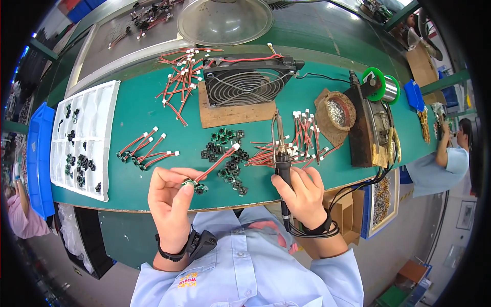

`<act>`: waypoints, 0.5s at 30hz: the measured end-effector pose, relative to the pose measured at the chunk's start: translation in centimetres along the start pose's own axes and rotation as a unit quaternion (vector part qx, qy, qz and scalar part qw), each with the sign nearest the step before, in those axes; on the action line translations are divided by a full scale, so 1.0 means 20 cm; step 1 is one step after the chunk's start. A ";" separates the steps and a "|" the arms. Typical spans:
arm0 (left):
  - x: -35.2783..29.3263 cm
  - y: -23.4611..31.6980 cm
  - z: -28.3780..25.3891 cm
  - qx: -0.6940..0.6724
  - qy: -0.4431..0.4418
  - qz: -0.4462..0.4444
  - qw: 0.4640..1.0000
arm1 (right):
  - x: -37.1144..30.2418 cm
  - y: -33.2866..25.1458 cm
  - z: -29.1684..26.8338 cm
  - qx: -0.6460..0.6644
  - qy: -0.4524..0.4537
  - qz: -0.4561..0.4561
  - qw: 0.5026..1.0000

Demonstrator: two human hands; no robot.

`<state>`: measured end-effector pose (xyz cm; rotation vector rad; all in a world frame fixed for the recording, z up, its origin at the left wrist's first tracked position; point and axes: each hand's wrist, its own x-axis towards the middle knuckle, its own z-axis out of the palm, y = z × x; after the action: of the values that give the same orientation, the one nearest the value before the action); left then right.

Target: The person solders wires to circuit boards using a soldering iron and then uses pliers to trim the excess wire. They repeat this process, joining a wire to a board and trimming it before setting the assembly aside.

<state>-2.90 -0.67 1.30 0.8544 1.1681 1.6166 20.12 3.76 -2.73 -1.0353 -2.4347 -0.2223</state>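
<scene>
Pinched between the thumb and fingers of my left hand is a small green circuit board. A red and dark wire lead with a white connector runs up and right from it. My right hand grips the black handle of a soldering iron, whose tip points up and away. The iron stands apart from the board. Between the hands lies a pile of small dark circuit boards. Beyond the iron is a bundle of wire leads. Left of the pile are several boards with leads attached.
A fan with a wire guard stands at the back on a wooden board. Rightward are a round tin, a brown box-shaped soldering unit and a solder spool. A white tray holds boards at left. A co-worker sits far right.
</scene>
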 end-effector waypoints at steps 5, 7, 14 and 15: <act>-0.03 0.00 -0.02 0.109 -0.036 0.036 0.993 | -0.02 0.04 -0.02 0.073 -0.008 0.014 0.997; -0.02 0.01 -0.01 0.142 -0.043 0.051 0.988 | -0.04 -0.01 0.00 0.243 0.107 0.143 0.954; -0.04 0.07 0.15 0.365 -0.242 0.109 0.892 | 0.03 -0.14 -0.20 0.500 0.088 0.193 0.840; -0.04 0.08 0.16 0.366 -0.243 0.110 0.891 | 0.04 -0.15 -0.22 0.472 0.068 0.169 0.863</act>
<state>-0.23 -0.71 3.69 1.8132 1.3419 0.9921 19.21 0.70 1.62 -0.8802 -1.7865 0.8980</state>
